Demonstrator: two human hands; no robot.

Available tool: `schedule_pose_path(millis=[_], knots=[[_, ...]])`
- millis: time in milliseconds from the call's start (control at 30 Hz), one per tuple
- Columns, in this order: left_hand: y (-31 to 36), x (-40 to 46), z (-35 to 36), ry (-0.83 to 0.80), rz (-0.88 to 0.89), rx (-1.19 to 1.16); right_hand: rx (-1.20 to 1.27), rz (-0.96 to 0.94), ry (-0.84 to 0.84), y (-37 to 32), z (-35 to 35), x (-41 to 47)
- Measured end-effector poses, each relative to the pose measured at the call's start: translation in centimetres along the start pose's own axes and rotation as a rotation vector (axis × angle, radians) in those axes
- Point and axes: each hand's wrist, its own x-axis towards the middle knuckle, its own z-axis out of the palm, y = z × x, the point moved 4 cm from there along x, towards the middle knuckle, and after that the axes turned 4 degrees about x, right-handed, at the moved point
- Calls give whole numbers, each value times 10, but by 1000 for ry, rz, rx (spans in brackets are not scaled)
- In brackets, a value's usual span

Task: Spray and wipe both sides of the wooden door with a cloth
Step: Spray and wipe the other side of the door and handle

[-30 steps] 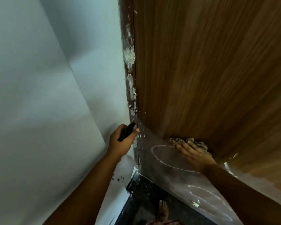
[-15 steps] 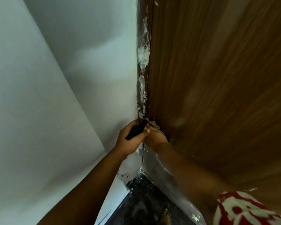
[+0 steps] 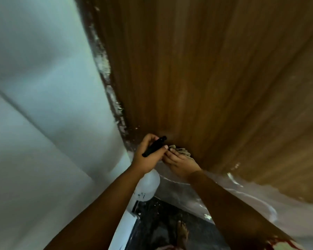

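Note:
The brown wooden door (image 3: 197,73) fills the upper right, with a metal kick plate (image 3: 246,199) along its bottom. My left hand (image 3: 148,156) grips the black head of a spray bottle (image 3: 146,188), whose white body hangs below the wrist. Beside it, my right hand (image 3: 179,164) presses a patterned cloth (image 3: 182,150) flat against the door just above the kick plate. The two hands touch at the fingers.
A pale wall (image 3: 43,105) stands on the left, meeting the door at a paint-smeared frame edge (image 3: 107,78). Below lie a dark floor (image 3: 161,222) and my bare foot (image 3: 182,233). A red and white sleeve (image 3: 282,244) shows at the bottom right.
My right hand swept the cloth left along the door bottom to the frame edge beside my left hand. Both hands now sit slightly right of the frame, and the view has shifted.

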Motion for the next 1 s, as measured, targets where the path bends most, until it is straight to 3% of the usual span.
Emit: schedule_pose_path(millis=[200,300,500,600,667,733,767,833,1000], knots=[[22,-20,86,-265,72,20,-166,189,21,21,31,-117],[27,-24,105,-311,83,60,-172,472,174,19,42,-171],[48,-37,181,-490,138,137,212,1168,345,13,61,-246],[57,-50,206,-584,228,195,522,1718,591,22,52,-247],[63,-60,218,-655,282,238,712,1988,867,40,42,-253],[65,-67,232,-701,265,229,716,2164,1215,63,30,-274],[67,-70,239,-718,248,219,670,2211,1343,75,24,-288],[74,-75,252,-724,246,220,581,2199,1436,99,13,-315],[89,-82,280,-745,293,203,428,1992,1252,122,1,-346]])
